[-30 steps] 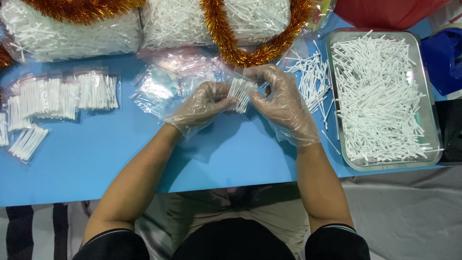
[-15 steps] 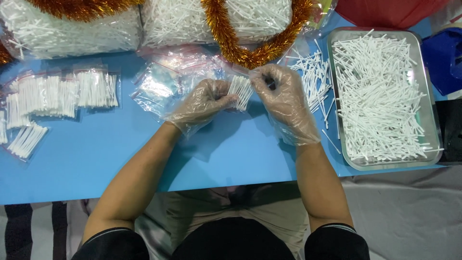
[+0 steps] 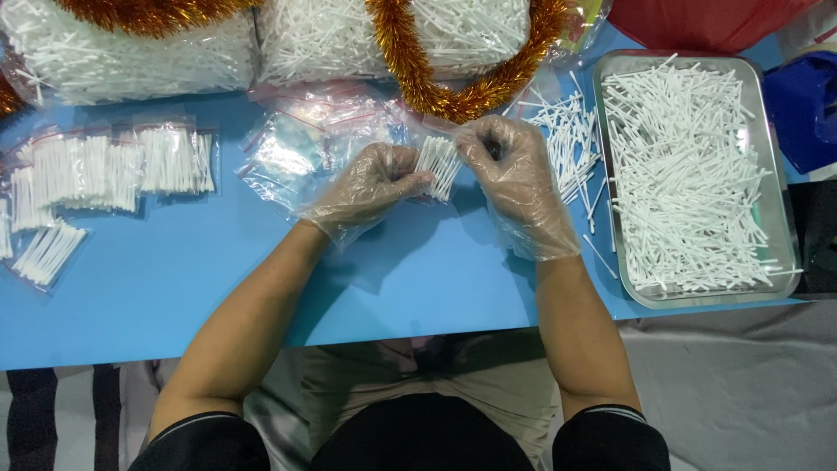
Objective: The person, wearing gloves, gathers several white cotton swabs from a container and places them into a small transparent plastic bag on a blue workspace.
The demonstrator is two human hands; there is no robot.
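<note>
Bundle of white sticks point(image 3: 438, 166) at upper centre of frame, long axis near vertical, pinched between closed left hand point(image 3: 373, 185) and right hand point(image 3: 514, 174), left nearer its lower end.

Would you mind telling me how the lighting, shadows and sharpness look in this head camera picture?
Head view: even overhead light, with soft shadows under the left hand and right hand on the blue table; mild glare on the clear gloves and on the empty bags; the small bag of white sticks between the hands is sharp; the metal tray edge bows slightly from lens distortion.
</note>
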